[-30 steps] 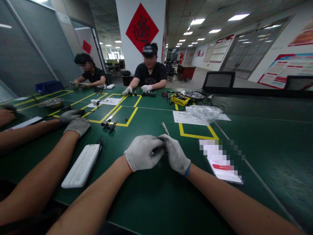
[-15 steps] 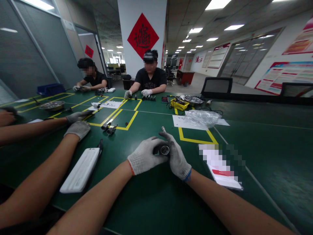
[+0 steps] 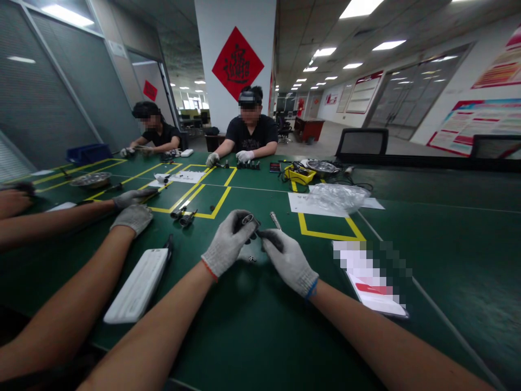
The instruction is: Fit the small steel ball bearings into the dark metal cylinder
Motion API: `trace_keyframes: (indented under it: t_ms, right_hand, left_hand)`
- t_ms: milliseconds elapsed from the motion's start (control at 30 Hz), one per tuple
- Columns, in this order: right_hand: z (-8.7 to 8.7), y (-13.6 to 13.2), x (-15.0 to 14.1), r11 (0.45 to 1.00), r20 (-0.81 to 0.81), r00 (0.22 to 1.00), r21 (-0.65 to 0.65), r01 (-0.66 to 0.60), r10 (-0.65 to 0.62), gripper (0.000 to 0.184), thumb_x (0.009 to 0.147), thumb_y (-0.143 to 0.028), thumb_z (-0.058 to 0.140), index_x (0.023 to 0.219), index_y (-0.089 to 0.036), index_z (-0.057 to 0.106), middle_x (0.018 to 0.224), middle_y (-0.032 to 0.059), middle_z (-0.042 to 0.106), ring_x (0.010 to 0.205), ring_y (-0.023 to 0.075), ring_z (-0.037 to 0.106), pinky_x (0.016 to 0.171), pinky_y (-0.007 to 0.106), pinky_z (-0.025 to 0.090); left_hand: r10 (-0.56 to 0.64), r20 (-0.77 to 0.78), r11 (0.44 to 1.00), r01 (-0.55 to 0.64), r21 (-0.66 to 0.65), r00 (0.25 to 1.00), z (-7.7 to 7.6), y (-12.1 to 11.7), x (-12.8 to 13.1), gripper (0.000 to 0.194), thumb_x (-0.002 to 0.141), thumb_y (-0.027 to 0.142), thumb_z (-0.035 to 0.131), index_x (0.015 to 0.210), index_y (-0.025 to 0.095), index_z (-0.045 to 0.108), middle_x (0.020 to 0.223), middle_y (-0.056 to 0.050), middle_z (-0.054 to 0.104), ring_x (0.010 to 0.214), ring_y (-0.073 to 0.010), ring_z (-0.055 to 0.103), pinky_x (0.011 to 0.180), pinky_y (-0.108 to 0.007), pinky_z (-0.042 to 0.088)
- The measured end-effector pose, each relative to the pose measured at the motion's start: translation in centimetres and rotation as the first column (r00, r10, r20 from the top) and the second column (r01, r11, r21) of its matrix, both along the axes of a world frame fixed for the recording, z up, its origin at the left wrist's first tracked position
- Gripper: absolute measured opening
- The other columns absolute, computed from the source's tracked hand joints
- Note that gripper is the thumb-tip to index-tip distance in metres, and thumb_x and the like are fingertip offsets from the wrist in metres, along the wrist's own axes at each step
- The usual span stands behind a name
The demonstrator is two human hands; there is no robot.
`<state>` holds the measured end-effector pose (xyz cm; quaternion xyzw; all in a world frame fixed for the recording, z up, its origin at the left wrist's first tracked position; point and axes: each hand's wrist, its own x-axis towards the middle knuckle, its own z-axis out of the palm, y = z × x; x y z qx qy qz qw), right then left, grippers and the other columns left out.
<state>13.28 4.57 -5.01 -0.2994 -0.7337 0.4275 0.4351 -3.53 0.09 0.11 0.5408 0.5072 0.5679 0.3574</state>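
Note:
Both my hands wear grey knit gloves and meet over the green table point(image 3: 260, 326). My left hand point(image 3: 226, 244) is closed round a small dark cylindrical metal part point(image 3: 248, 220), lifted a little above the table. My right hand point(image 3: 287, 260) is closed on a dark piece point(image 3: 271, 236) just right of that part. A few tiny metal bits point(image 3: 252, 258) lie on the table under my hands. A silver rod-like tool point(image 3: 275, 220) lies just beyond my fingers.
A white flat case point(image 3: 136, 285) lies to my left, a booklet point(image 3: 376, 288) to my right. A neighbour's gloved hands point(image 3: 132, 209) rest at left near small metal parts point(image 3: 183, 215). Two people sit across the table. A clear plastic bag point(image 3: 336, 195) and yellow tray point(image 3: 299, 174) lie beyond.
My hands have come apart. The left hand has lifted the cylindrical part up and to the left, while the right hand has kept a dark piece. Small bits now show on the table beneath.

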Motion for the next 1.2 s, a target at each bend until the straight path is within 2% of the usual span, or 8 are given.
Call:
trace_keyframes:
  t_ms: [167,267,367,467,567,667,900,1200]
  right_hand:
    - [-0.2,0.0,-0.2,1.000,0.038,0.999,-0.007,0.002,-0.001,0.025,0.094,-0.040,0.059,0.100,-0.018,0.070,0.093,0.0075,0.075,0.085,0.0212,0.069,0.078,0.036,0.056]
    - [-0.3,0.0,-0.2,0.999,0.040,0.998,0.007,0.050,-0.050,0.025,0.093,-0.039,0.058,0.100,-0.019,0.071,0.095,0.0084,0.076,0.088,0.0225,0.070,0.081,0.037,0.056]
    - [-0.3,0.3,-0.2,0.993,0.051,0.992,-0.001,0.119,-0.118,0.028,0.092,-0.038,0.058,0.107,-0.019,0.071,0.098,0.0092,0.076,0.089,0.0229,0.071,0.082,0.037,0.056]
    - [-0.4,0.6,-0.1,0.991,0.090,0.987,-0.015,0.135,-0.134,0.027,0.091,-0.038,0.058,0.104,-0.019,0.071,0.096,0.0088,0.076,0.086,0.0223,0.071,0.081,0.037,0.056]
    - [-0.3,0.6,-0.2,0.992,0.118,0.985,0.013,0.122,-0.123,0.024,0.091,-0.038,0.056,0.096,-0.019,0.071,0.090,0.0070,0.075,0.082,0.0215,0.070,0.079,0.036,0.055]
    - [-0.2,0.4,-0.3,0.994,0.132,0.985,0.032,0.108,-0.111,0.023,0.091,-0.038,0.055,0.092,-0.020,0.069,0.086,0.0061,0.074,0.079,0.0207,0.069,0.077,0.035,0.055]
    - [0.1,0.6,-0.2,0.995,0.135,0.987,-0.019,0.096,-0.093,0.022,0.088,-0.037,0.056,0.090,-0.020,0.069,0.087,0.0064,0.074,0.081,0.0212,0.069,0.077,0.035,0.054]
    - [-0.1,1.3,-0.2,0.972,0.024,0.995,-0.213,0.096,-0.093,0.027,0.083,-0.045,0.060,0.089,-0.019,0.067,0.073,0.0029,0.066,0.068,0.0189,0.063,0.060,0.031,0.050]
  left_hand:
    - [-0.044,0.204,0.998,0.051,-0.031,0.978,-0.5,0.4,0.2,0.044,0.074,0.036,0.082,0.110,0.015,0.068,0.108,-0.011,0.076,0.094,-0.0219,0.070,0.082,-0.035,0.057]
    - [-0.055,0.222,0.998,0.058,-0.009,0.974,-0.8,0.7,-0.1,0.048,0.071,0.033,0.082,0.113,0.015,0.071,0.113,-0.013,0.076,0.101,-0.0249,0.071,0.090,-0.038,0.057]
    - [0.048,0.080,0.998,-0.050,0.024,0.996,-0.8,0.9,-0.8,0.049,0.073,0.033,0.079,0.119,0.015,0.071,0.115,-0.011,0.077,0.104,-0.0257,0.071,0.094,-0.041,0.057]
    - [0.169,-0.225,0.985,-0.159,0.063,0.959,-0.6,1.0,-1.8,0.043,0.078,0.027,0.074,0.120,0.017,0.072,0.114,-0.008,0.077,0.107,-0.0252,0.071,0.100,-0.040,0.056]
    - [0.236,-0.557,0.967,-0.252,0.049,0.797,-0.9,1.1,-2.5,0.040,0.082,0.017,0.070,0.121,0.021,0.073,0.117,-0.008,0.076,0.110,-0.0259,0.071,0.104,-0.040,0.055]
    - [0.230,-0.760,0.940,-0.341,0.012,0.608,-1.5,1.4,-2.6,0.042,0.085,0.011,0.065,0.124,0.021,0.074,0.123,-0.011,0.073,0.112,-0.0276,0.070,0.103,-0.039,0.054]
    - [0.177,-0.858,0.908,-0.416,-0.047,0.483,-3.0,2.2,-2.2,0.038,0.092,0.016,0.062,0.128,0.022,0.072,0.124,-0.013,0.071,0.110,-0.0275,0.071,0.099,-0.036,0.056]
    - [0.186,-0.829,0.920,-0.390,-0.042,0.527,-3.4,3.4,-2.4,0.041,0.088,0.014,0.062,0.127,0.020,0.073,0.123,-0.014,0.071,0.116,-0.0279,0.068,0.106,-0.035,0.052]
